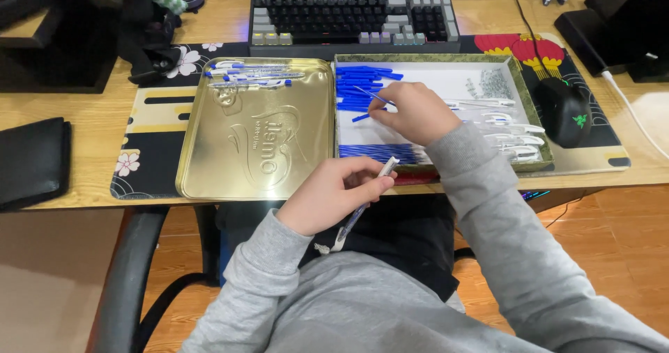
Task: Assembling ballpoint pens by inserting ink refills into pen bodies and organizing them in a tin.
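Observation:
My left hand (333, 191) holds a clear pen barrel (365, 203) with a white tip, just off the desk's front edge above my lap. My right hand (411, 111) reaches into a shallow green-rimmed box (531, 109) and pinches a thin pen refill (368, 94) over a pile of blue pen caps (359, 87). The box also holds white pen parts (512, 133) on its right side, small metal springs (493, 83) at the back, and more blue-lined pieces (376, 151) at the front. Finished pens (251, 75) lie at the back of a gold metal tray (258, 133) to the left.
A keyboard (352, 15) sits behind the tray and box. A black mouse (563, 111) lies right of the box on a patterned desk mat (150, 137). A black wallet-like case (33, 159) is at far left. An office chair armrest (125, 276) stands below left.

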